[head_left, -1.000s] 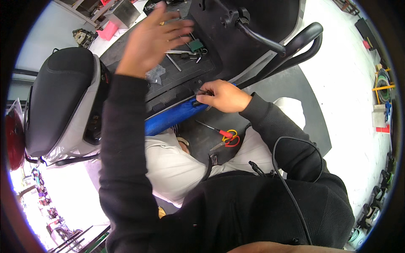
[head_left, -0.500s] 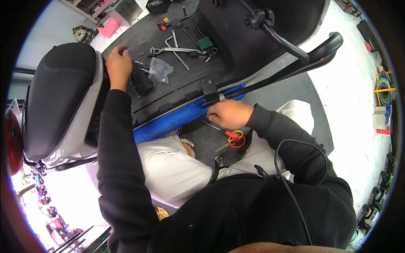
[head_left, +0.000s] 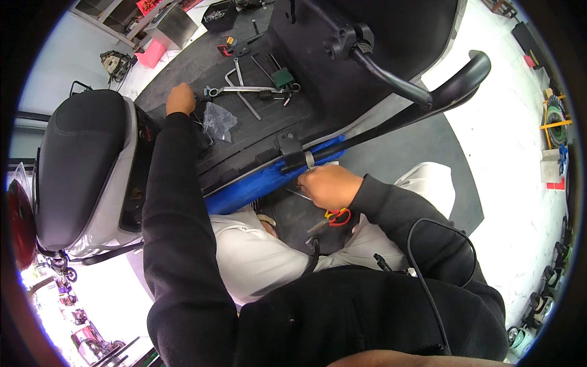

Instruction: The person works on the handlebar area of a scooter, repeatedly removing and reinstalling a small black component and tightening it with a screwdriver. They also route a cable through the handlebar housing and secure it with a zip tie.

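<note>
My left hand [head_left: 181,100] is curled closed over the scooter's black footboard [head_left: 260,128], in front of the seat [head_left: 92,128]. Its fingertips are hidden, and small dark parts lie beside it. Just right of that hand rests a clear plastic bag [head_left: 219,121]. My right hand [head_left: 330,186] is closed in a pinch below a black bracket [head_left: 288,145] clamped on a black tube [head_left: 391,122]; what it pinches I cannot make out. A metal ring [head_left: 310,160] circles the tube there. Blue material [head_left: 251,183] runs along the footboard's edge. Beneath the right hand lie red-and-yellow-handled scissors [head_left: 336,218] and a thin metal shaft [head_left: 298,194].
Wrenches [head_left: 244,90], a hex key and a green-handled tool [head_left: 282,78] lie on the footboard. A black bin of small hardware [head_left: 219,15] stands beyond. A handlebar-like black bar [head_left: 397,79] juts in at upper right. A cable [head_left: 422,287] hangs over my right sleeve.
My left hand has moved up the footboard, past the plastic bag, and its fingers are curled more. The right hand stays by the bracket, now covering the red screwdriver handle. The whole view has shifted slightly.
</note>
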Demonstrator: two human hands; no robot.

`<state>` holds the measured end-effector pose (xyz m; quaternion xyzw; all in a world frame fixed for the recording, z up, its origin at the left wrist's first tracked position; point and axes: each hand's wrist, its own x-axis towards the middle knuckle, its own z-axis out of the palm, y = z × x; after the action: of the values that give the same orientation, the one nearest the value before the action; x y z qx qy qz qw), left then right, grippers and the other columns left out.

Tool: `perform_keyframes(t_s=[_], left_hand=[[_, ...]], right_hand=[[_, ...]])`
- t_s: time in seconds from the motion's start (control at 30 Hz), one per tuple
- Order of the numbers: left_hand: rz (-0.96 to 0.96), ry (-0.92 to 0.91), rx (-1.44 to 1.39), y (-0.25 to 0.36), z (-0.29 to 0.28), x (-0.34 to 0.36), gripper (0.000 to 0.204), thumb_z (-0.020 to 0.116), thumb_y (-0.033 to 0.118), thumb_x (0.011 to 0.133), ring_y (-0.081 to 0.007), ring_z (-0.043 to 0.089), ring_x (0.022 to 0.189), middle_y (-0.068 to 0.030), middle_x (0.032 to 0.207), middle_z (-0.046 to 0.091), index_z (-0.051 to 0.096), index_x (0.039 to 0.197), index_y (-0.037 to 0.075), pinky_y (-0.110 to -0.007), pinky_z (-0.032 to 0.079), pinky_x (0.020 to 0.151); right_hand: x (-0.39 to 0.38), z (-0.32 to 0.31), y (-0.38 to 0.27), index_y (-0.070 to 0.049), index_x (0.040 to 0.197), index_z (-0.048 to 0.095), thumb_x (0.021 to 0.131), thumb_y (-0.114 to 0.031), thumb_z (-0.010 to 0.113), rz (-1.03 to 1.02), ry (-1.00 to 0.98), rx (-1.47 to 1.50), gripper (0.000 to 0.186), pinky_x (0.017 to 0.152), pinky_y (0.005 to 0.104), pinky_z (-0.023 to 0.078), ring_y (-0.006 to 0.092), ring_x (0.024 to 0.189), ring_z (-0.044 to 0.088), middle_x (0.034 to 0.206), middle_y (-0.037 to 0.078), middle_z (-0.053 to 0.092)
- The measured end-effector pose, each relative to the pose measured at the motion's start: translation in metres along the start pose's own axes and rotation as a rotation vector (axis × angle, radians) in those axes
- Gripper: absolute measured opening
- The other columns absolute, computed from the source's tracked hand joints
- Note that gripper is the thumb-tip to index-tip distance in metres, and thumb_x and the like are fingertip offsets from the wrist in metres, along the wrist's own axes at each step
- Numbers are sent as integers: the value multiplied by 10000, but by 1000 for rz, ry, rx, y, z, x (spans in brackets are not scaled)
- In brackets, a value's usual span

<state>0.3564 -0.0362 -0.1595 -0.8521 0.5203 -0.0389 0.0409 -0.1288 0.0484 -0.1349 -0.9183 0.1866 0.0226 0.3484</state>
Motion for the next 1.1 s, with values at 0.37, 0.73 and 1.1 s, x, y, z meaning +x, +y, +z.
perform_keyframes(t_s=[0.37, 0.73, 1.1], left_hand=[[326, 178, -670, 44, -113, -56, 184, 643, 94, 1037, -335, 759, 961, -224, 1083, 760, 643, 1165, -39, -402, 576, 857], [664, 184, -1253, 141, -251, -225, 113, 553, -9, 1062, -191, 660, 1031, -143, 1146, 655, 568, 1173, -21, -340, 527, 962], [712, 315, -1282, 208, -233, -266, 168, 756, 143, 892, -309, 729, 874, -149, 928, 723, 755, 1007, 20, -396, 575, 777]], right_hand=[[-9, -34, 1, -7, 1051, 708, 977, -128, 587, -108, 172, 149, 186, 794, 528, 569, 443, 903, 724, 914, 240, 737], [-7, -76, -31, 3, 1118, 713, 1009, -178, 620, -292, 406, 357, 231, 834, 500, 566, 433, 939, 709, 1000, 221, 738], [-58, -108, -44, 9, 1350, 654, 1061, -67, 658, -205, 1012, 598, 299, 956, 256, 486, 121, 1059, 618, 1171, 50, 667]])
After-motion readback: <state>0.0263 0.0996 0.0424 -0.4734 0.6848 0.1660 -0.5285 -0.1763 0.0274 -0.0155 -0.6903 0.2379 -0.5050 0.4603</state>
